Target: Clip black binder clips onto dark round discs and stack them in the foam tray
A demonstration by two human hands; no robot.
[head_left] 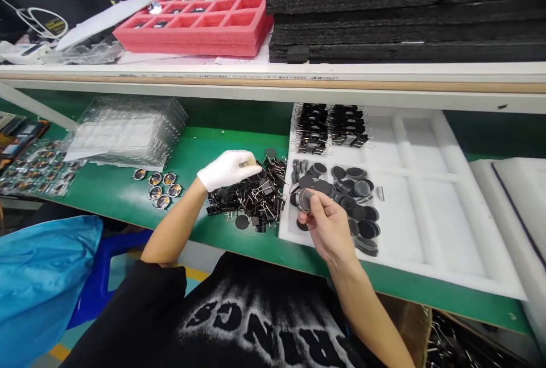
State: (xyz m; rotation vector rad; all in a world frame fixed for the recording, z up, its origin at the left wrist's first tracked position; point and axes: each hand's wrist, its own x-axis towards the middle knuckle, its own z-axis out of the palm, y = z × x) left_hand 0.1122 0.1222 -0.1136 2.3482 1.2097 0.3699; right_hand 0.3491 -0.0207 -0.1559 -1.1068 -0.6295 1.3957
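Observation:
My bare right hand [330, 223] pinches a round, see-through greyish disc [304, 199] by its edge. Under and beyond it, several black and grey round discs [362, 189] lie loosely on a white foam tray [394, 237]. My left hand [228, 170], in a white glove, hangs over the left part of a heap of black binder clips [260, 197]. Its thumb and finger point at the heap with a gap between them, and I see nothing held there. A single black disc [242, 222] lies at the heap's near edge.
Rows of binder clips [313, 129] stand at the tray's back. Several round watch-like parts [162, 201] lie left, near stacked clear plastic trays [128, 129]. A shelf edge [256, 92] crosses above the bench, carrying pink foam [191, 41] and black foam sheets [405, 15]. A blue sleeve [42, 277] is at left.

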